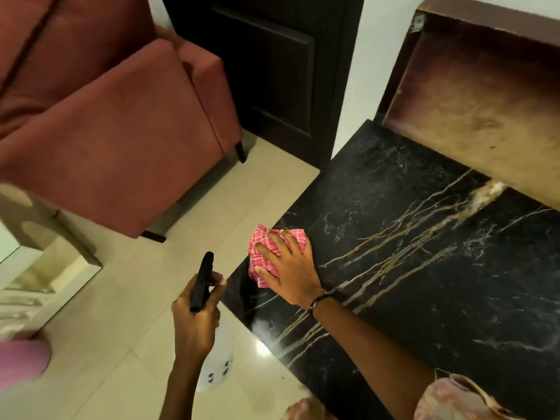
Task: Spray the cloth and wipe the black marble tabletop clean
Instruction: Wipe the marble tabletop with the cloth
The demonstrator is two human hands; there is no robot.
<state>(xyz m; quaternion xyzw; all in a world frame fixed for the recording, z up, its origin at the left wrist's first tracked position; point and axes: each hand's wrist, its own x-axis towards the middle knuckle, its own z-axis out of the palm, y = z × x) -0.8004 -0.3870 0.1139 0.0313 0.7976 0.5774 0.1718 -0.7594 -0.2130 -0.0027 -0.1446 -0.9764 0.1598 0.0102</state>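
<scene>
The black marble tabletop [424,268], veined in gold and white, fills the right half of the view. A crumpled pink checked cloth [263,259] lies at its left edge. My right hand [291,268] presses flat on the cloth, fingers spread over it. Left of the table, over the floor, my left hand [195,322] grips a spray bottle [216,365] with a white body and a black trigger head that points up and away from me.
A rust-red armchair [115,131] stands on the cream tiled floor [121,344] to the left. A dark wooden door [272,71] is behind the table's far corner. A brown wooden panel [469,116] rises along the tabletop's back edge.
</scene>
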